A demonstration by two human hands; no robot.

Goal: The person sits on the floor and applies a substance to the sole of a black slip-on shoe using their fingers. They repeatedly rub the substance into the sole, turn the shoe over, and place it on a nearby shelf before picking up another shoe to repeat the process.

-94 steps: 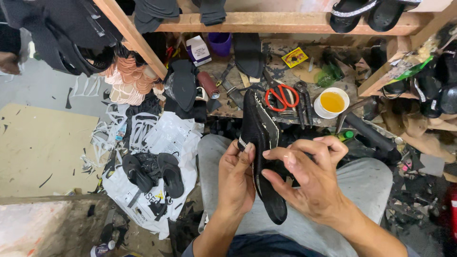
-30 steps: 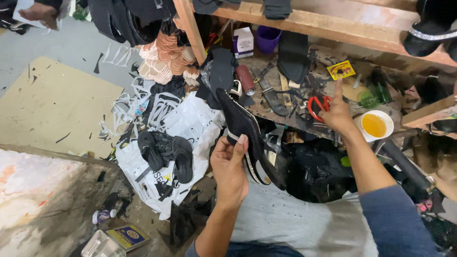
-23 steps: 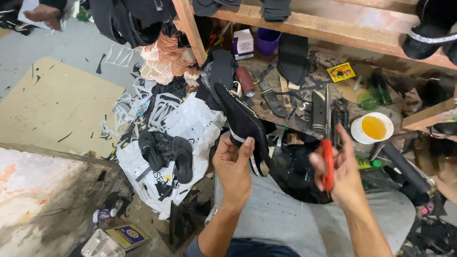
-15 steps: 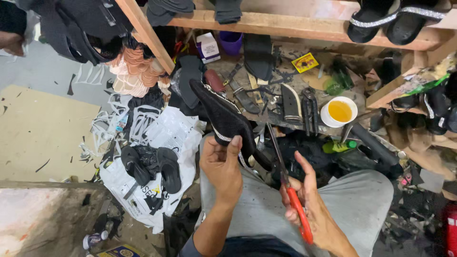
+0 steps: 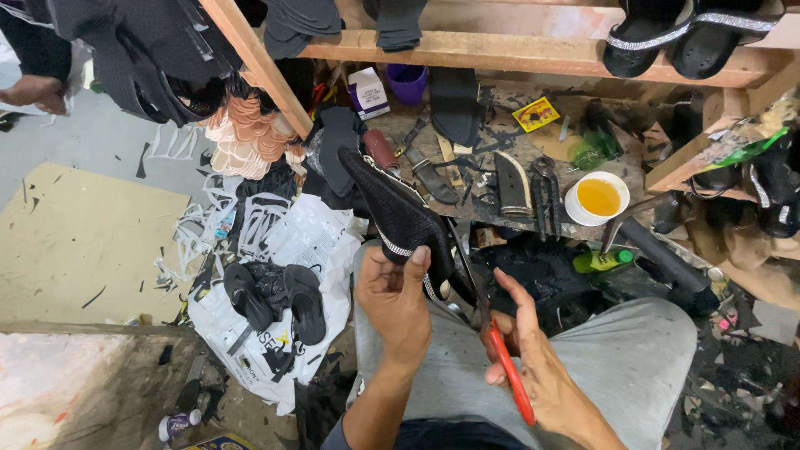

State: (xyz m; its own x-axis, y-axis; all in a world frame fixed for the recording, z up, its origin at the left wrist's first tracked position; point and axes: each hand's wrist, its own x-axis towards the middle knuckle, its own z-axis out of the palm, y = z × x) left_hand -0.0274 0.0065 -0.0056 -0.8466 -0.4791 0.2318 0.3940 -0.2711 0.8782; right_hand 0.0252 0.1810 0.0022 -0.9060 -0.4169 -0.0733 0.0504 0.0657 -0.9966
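Observation:
My left hand grips a black shoe sole with a pale stitched edge, held up over my lap and pointing away to the upper left. Red-handled scissors sit in my right hand, their dark blades reaching up under the sole's near edge. My grey trousers are below both hands.
A cluttered low workbench carries a white bowl of yellow glue, knives, pliers and a purple cup. A green bottle lies near my knee. Black sandals rest on a white bag at left. Wooden shelves with shoes run overhead.
My right hand reached to the bench, picked up the red scissors and brought them back to the sole. The left hand kept hold of the sole throughout.

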